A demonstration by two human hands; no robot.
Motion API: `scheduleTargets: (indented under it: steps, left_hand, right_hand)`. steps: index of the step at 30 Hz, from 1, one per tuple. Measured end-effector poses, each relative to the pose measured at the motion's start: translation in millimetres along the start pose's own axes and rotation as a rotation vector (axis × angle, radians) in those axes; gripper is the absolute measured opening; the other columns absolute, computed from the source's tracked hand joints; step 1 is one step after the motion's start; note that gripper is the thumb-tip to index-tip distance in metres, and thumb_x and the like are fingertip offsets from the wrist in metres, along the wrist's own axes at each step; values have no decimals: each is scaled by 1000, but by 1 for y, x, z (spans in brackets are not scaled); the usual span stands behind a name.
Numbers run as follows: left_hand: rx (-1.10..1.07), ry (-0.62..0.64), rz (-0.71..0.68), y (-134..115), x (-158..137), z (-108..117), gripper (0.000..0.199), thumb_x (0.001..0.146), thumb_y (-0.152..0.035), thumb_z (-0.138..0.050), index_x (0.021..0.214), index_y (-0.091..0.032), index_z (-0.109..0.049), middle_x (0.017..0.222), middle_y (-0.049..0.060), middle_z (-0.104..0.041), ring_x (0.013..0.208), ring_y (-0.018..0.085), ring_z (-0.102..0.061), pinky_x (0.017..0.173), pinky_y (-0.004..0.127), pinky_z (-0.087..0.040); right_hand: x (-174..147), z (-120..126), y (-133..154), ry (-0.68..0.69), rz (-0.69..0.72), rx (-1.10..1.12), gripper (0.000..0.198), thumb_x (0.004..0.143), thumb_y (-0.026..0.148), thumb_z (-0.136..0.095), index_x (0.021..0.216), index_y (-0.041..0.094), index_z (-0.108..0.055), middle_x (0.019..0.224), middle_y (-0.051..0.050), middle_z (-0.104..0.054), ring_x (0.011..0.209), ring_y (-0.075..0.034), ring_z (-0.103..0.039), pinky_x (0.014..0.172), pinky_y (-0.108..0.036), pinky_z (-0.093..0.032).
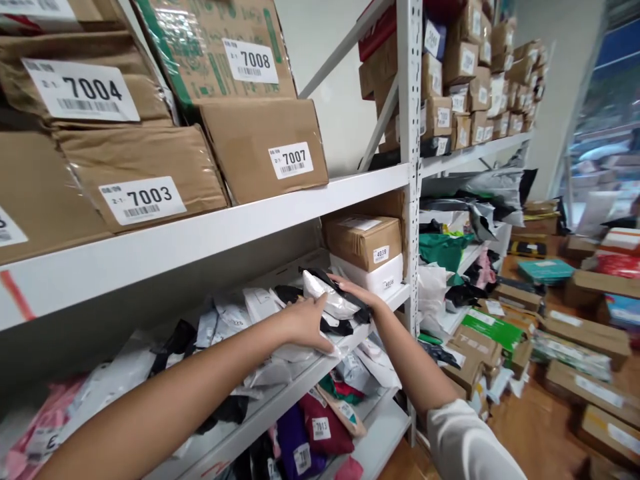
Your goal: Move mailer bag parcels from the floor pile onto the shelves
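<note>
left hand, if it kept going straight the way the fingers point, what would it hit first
The left hand points right and into the shelf, fingers already on the white and black mailer bags. Beyond them, the first thing would probably be the white box under the brown carton, though depth is unclear.

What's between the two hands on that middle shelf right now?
In the head view, a small white mailer bag lies between the left hand and right hand, atop a black bag; both hands touch the pile.
</note>
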State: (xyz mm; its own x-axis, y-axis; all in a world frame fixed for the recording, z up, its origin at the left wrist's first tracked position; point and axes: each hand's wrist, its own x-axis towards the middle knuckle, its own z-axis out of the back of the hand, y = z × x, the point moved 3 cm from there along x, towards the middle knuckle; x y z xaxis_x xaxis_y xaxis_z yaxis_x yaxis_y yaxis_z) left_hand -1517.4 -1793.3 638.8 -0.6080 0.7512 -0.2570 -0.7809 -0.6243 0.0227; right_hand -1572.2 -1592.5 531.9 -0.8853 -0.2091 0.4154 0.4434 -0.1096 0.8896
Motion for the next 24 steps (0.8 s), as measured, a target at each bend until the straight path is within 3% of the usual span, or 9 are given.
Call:
scheduleTargets:
  steps: [4, 6, 8, 10, 12, 15, 18, 21, 24]
  left_hand:
    - [82, -103, -2, 1, 12, 1, 92, 75, -30, -66, 156, -10, -25, 137, 22, -60, 121, 35, -61, 99, 40, -50]
    - [146, -187, 47, 5, 16, 7, 81, 79, -24, -61, 153, -10, -32, 130, 21, -65, 116, 35, -64, 96, 42, -50]
    - [95, -197, 106, 11, 16, 7, 87, 81, -40, -63, 154, -7, -28, 133, 24, -62, 119, 37, -62, 98, 42, -50]
    - [11, -153, 126, 13, 11, 0, 113, 71, -60, -70, 155, -5, -19, 135, 26, -60, 119, 38, -61, 97, 42, -51]
    - [34, -153, 89, 8, 3, -9, 124, 62, -58, -78, 156, -5, -17, 132, 26, -60, 118, 39, -60, 96, 43, -51]
    - [200, -205, 66, -3, -4, -19, 95, 62, -28, -79, 146, -13, -38, 124, 20, -64, 111, 37, -63, 88, 43, -55]
    - [312, -296, 77, -7, 2, -18, 61, 72, -6, -60, 131, -20, -53, 118, 13, -65, 103, 33, -65, 79, 39, -56]
    - [431, -381, 111, -1, 9, -9, 49, 83, -1, -41, 123, -21, -60, 116, 15, -64, 101, 32, -65, 76, 40, -56]
    - [517, -226, 55, 7, 10, -2, 39, 84, -5, -45, 116, -17, -65, 118, 19, -64, 108, 35, -62, 83, 45, -55]
  right_hand:
    - [14, 0, 8, 40, -122, -80, 75, 80, 65, -63, 141, 23, -53, 153, -6, -48, 143, -26, -40, 124, -41, -23]
    - [24, -2, 10, 18, -175, -105, 68, 81, 63, -63, 134, 21, -60, 146, -6, -55, 138, -26, -46, 122, -40, -28]
    - [30, -4, 8, -34, -254, -132, 68, 79, 64, -65, 130, 19, -62, 139, -8, -59, 133, -28, -50, 120, -41, -31]
    - [33, -5, 5, -79, -333, -141, 72, 75, 63, -69, 131, 19, -61, 137, -9, -60, 129, -30, -52, 117, -42, -34]
    - [33, -5, 4, -96, -360, -132, 67, 74, 60, -70, 128, 21, -62, 134, -8, -62, 125, -29, -54, 114, -42, -38]
    - [35, -1, 5, -93, -338, -108, 49, 74, 52, -69, 114, 22, -68, 122, -4, -67, 117, -26, -58, 108, -39, -42]
    - [37, 7, 5, -108, -318, -101, 36, 73, 46, -67, 99, 21, -70, 111, -2, -69, 110, -24, -59, 104, -35, -44]
    - [35, 12, 4, -152, -314, -93, 34, 75, 45, -63, 97, 20, -69, 110, -2, -69, 111, -23, -58, 102, -34, -44]
    - [32, 8, 3, -176, -331, -80, 41, 76, 50, -65, 105, 21, -68, 117, -4, -68, 113, -25, -60, 102, -35, -46]
